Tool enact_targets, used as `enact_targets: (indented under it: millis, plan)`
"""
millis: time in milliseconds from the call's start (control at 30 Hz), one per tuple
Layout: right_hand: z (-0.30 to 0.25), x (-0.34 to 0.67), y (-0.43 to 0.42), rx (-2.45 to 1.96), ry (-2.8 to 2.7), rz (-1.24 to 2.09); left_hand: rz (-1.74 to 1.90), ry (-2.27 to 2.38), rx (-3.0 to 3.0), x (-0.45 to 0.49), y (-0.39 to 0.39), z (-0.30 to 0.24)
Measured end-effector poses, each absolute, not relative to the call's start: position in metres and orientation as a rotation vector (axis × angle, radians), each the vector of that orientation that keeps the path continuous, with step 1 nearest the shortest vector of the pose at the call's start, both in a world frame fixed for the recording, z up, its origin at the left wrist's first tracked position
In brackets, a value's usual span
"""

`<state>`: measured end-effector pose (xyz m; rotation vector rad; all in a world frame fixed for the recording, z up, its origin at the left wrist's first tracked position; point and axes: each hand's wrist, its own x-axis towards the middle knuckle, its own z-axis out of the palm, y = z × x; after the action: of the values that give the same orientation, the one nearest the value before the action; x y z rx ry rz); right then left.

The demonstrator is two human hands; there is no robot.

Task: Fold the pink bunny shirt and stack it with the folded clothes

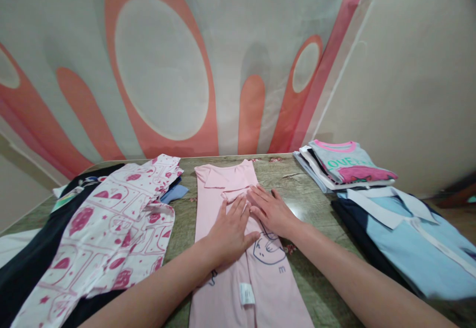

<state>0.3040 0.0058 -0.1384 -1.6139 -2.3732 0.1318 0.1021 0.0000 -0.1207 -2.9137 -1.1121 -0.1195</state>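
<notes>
A pink shirt [221, 313] lies lengthwise on the table in front of me, its sides folded in to a long strip. Dark line drawings show on it, and a small white tag [247, 294] sits near the bottom. Flat on the upper middle of the cloth rests my left hand [232, 229], its fingers stretched out. My right hand [271, 209] lies beside it, also flat with fingers extended, touching the shirt near the collar folds. The fingertips of both hands come close together there. Neither hand grips the fabric.
Left, a white garment with pink print [122, 234] lies over dark clothes [37, 244]. At the back right stands a stack of folded clothes topped by a grey and pink shirt [344, 162]. Nearer, a light blue collared shirt [409, 248] lies folded. A wall [230, 45] rises behind the table [286, 179].
</notes>
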Motion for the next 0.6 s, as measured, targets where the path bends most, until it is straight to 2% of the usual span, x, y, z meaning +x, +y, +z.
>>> enact_targets:
  millis: [200, 400, 533, 600]
  plan:
    - [-0.142, 0.313, 0.0, -1.836, -2.272, 0.106, -0.137, -1.146, -2.919, 0.098, -0.003, -0.123]
    - [-0.14, 0.315, -0.004, -1.588, -2.461, 0.156, -0.178, -1.136, -2.922, 0.098, -0.005, -0.118]
    - [-0.135, 0.316, -0.004, -1.678, -2.367, 0.13, -0.237, -1.071, -2.942, 0.101, -0.011, -0.106]
    - [-0.13, 0.315, -0.005, -1.591, -2.373, 0.135, -0.227, -1.052, -2.991, 0.104, -0.013, -0.102]
